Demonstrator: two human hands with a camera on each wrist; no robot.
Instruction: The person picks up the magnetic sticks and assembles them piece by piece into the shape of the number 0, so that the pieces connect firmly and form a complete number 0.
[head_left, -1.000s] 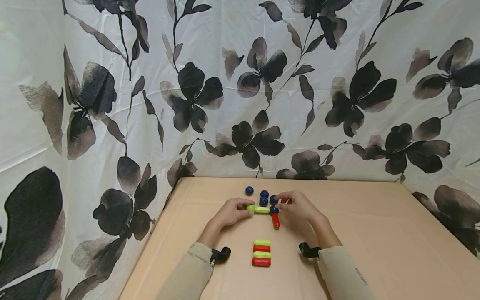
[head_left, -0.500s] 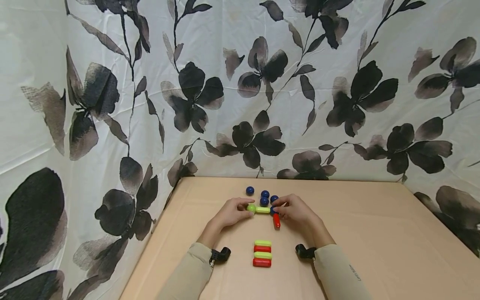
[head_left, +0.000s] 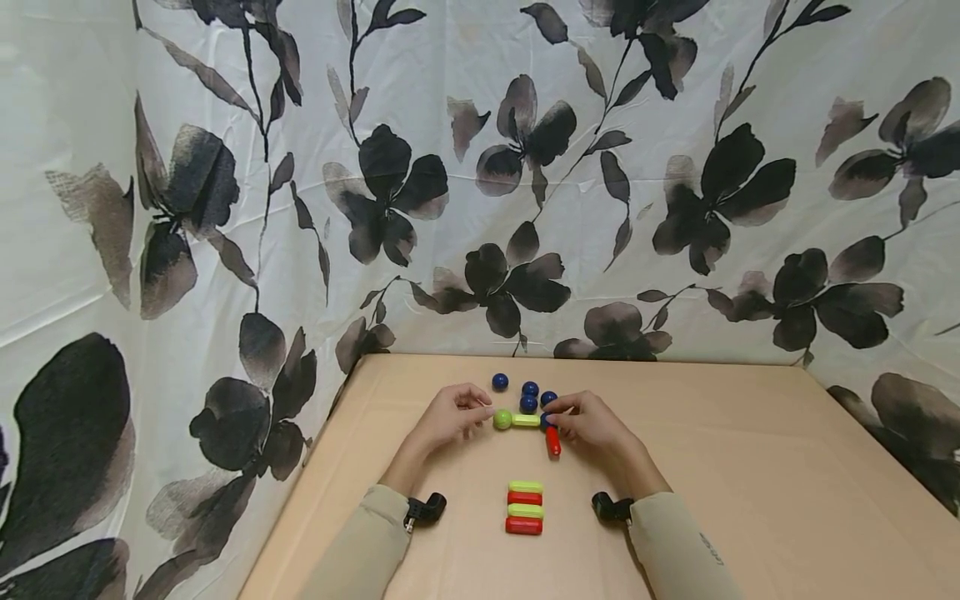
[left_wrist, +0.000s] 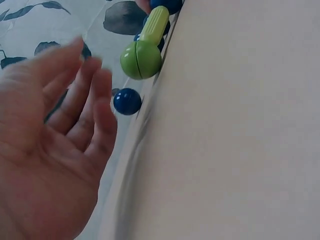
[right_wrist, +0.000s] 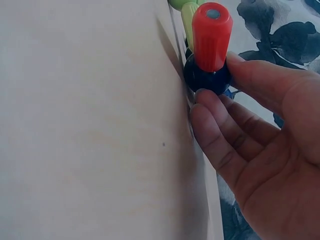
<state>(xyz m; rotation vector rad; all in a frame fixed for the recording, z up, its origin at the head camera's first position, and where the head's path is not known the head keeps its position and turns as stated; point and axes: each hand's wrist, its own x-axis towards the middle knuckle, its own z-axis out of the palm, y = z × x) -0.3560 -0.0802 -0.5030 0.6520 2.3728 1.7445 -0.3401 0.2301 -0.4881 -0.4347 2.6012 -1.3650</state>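
A green ball (head_left: 502, 419), a lime-green rod (head_left: 526, 421), a dark blue ball (right_wrist: 205, 80) and a red rod (right_wrist: 212, 42) are joined into an L shape on the table. The red rod shows a grey disc at its free end. My right hand (head_left: 592, 421) pinches the blue ball at the corner between thumb and fingertips. To the left of the green ball, my left hand (head_left: 450, 417) is apart from it, fingers loosely bent, holding nothing. In the left wrist view a gap shows between those fingers and the green ball (left_wrist: 141, 60).
Several loose blue balls lie just behind the joined pieces, one of them (head_left: 499, 382) farther left. Nearer the person, lime rods (head_left: 525, 487) and red rods (head_left: 523, 526) lie in a row. A floral cloth (head_left: 480, 208) hangs behind the table (head_left: 712, 467).
My left hand has let go of the green ball and drawn back to the left. My right hand has shifted slightly left and closed its fingers on the blue corner ball.
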